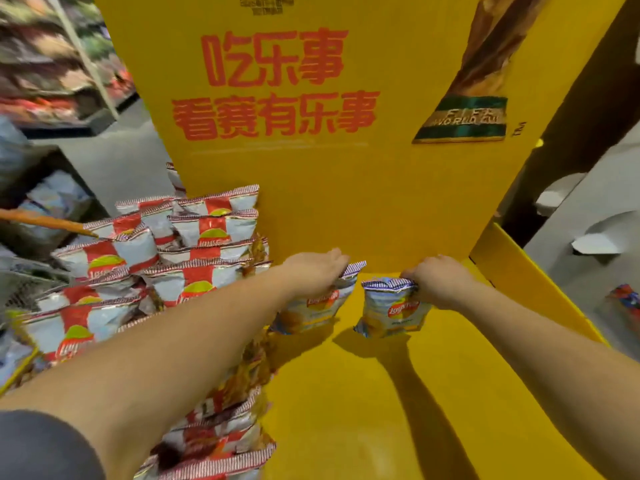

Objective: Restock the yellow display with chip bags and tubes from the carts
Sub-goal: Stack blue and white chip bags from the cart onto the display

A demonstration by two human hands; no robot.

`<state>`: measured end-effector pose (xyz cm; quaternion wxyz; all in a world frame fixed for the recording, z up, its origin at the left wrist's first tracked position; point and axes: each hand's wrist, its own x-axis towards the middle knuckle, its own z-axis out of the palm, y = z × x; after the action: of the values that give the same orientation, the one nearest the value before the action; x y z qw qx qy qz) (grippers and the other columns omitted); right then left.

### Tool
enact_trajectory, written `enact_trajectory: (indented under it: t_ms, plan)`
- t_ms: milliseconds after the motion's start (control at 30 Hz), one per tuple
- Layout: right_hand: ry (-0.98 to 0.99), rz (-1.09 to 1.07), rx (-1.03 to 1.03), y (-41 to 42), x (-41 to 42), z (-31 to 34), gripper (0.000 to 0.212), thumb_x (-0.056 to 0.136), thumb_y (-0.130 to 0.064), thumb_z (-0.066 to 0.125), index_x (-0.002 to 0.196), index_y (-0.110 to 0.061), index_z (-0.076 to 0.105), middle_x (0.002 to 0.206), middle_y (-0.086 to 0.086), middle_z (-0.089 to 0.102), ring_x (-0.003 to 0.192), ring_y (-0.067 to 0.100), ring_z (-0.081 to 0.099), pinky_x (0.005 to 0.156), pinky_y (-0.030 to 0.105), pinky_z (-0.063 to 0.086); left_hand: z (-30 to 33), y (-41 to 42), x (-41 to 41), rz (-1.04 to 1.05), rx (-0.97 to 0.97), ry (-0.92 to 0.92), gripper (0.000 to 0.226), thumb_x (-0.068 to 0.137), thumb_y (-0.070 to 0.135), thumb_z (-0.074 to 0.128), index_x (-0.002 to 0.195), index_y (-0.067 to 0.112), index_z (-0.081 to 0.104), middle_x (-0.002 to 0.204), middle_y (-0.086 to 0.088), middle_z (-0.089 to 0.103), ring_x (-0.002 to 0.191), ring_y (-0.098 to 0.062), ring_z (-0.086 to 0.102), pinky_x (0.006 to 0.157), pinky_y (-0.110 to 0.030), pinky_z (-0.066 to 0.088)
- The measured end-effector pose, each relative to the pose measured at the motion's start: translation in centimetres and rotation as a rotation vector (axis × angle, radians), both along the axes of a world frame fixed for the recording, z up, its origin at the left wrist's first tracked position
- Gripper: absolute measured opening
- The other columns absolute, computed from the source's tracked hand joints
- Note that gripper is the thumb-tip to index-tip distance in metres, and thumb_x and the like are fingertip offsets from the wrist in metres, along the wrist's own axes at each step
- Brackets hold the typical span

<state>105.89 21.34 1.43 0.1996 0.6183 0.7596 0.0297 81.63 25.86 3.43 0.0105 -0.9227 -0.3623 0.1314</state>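
Holding one small chip bag in each hand, I am at the back of the yellow display (433, 393), close to its tall printed back panel (311, 185). My left hand (317, 271) grips the left pale-blue bag (313, 308) by its crimped top seam, fingers curled over the edge. My right hand (438, 282) pinches the right pale-blue bag (393, 311) at its upper right corner. Both bags stand roughly upright, just beside each other but apart, and their lower ends look to be at or near the yellow floor; I cannot tell for sure that they touch it. To my left, stacked red-and-white bags (194, 251) fill the neighbouring section in rows. I judge these bags to be very light, puffed with air, their foil slick and crinkly and the contents easily crushed. The flat top seam is the sensible place to hold, since squeezing the belly would break chips. They may topple once let go, so I would lean them against the panel. Most of the tray on this side shows bare, so the restocking looks far from done.
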Motion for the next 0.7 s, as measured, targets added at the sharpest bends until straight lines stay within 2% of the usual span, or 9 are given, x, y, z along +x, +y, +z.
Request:
enact_trajectory:
  t_ms: [133, 233, 333, 467, 567, 633, 700]
  plan:
    - [0.035, 0.061, 0.014, 4.5, 0.3, -3.6, 0.034, 0.09, -0.032, 0.055, 0.124, -0.033, 0.055, 0.113, 0.001, 0.065, 0.113, 0.025, 0.056, 0.081, 0.032, 0.039, -2.9, 3.9, 0.4, 0.026, 0.059, 0.042, 0.034, 0.093, 0.009, 0.049, 0.125, 0.006, 0.04, 0.118, -0.015, 0.043, 0.085, -0.038, 0.06, 0.049, -0.041, 0.022]
    - [0.083, 0.085, -0.006, 7.5, 0.2, -5.5, 0.036, 0.088, -0.037, 0.059, 0.123, -0.033, 0.056, 0.112, 0.001, 0.066, 0.112, 0.025, 0.057, 0.077, 0.031, 0.039, -4.7, 6.5, 0.6, 0.061, 0.045, 0.047, 0.037, 0.091, 0.015, 0.058, 0.122, 0.005, 0.041, 0.116, -0.015, 0.043, 0.084, -0.038, 0.059, 0.054, -0.04, 0.03]
    - [0.117, 0.088, -0.034, 9.7, 0.0, -7.1, 0.037, 0.085, -0.04, 0.063, 0.121, -0.032, 0.058, 0.111, -0.001, 0.067, 0.111, 0.024, 0.059, 0.073, 0.03, 0.037, -6.3, 9.0, 0.9, 0.06, 0.034, 0.031, 0.041, 0.088, 0.028, 0.063, 0.117, 0.005, 0.042, 0.111, -0.014, 0.044, 0.076, -0.032, 0.056, 0.054, -0.037, 0.032]
    - [0.171, 0.05, -0.081, 11.8, 0.1, -8.5, 0.036, 0.084, -0.036, 0.065, 0.119, -0.032, 0.059, 0.11, -0.002, 0.066, 0.107, 0.023, 0.059, 0.071, 0.027, 0.034, -7.7, 11.5, 0.8, 0.047, 0.013, 0.034, 0.037, 0.089, 0.026, 0.061, 0.114, 0.007, 0.042, 0.108, -0.013, 0.043, 0.07, -0.025, 0.048, 0.054, -0.036, 0.034]
    - [0.212, 0.042, -0.069, 13.3, -0.3, -9.4, 0.035, 0.084, -0.032, 0.065, 0.118, -0.032, 0.06, 0.106, -0.003, 0.067, 0.103, 0.022, 0.06, 0.067, 0.028, 0.035, -8.6, 12.9, 0.0, 0.031, 0.034, 0.043, 0.035, 0.089, 0.026, 0.061, 0.115, 0.01, 0.042, 0.111, -0.011, 0.042, 0.082, -0.024, 0.05, 0.061, -0.038, 0.038]
    - [0.221, 0.055, -0.041, 14.4, -1.1, -10.1, 0.035, 0.084, -0.032, 0.065, 0.118, -0.032, 0.061, 0.108, -0.002, 0.067, 0.104, 0.023, 0.06, 0.067, 0.028, 0.034, -9.2, 13.6, -0.5, 0.035, 0.111, 0.099, 0.031, 0.093, 0.021, 0.054, 0.12, 0.011, 0.042, 0.122, -0.012, 0.041, 0.102, -0.028, 0.05, 0.073, -0.04, 0.044]
    - [0.212, 0.069, -0.002, 15.5, -2.0, -10.7, 0.036, 0.085, -0.033, 0.064, 0.121, -0.032, 0.06, 0.111, 0.0, 0.066, 0.109, 0.025, 0.058, 0.07, 0.029, 0.036, -9.8, 14.0, -0.6, 0.062, 0.213, 0.216, 0.034, 0.096, 0.014, 0.047, 0.129, 0.012, 0.038, 0.135, -0.012, 0.036, 0.12, -0.03, 0.041, 0.086, -0.04, 0.042]
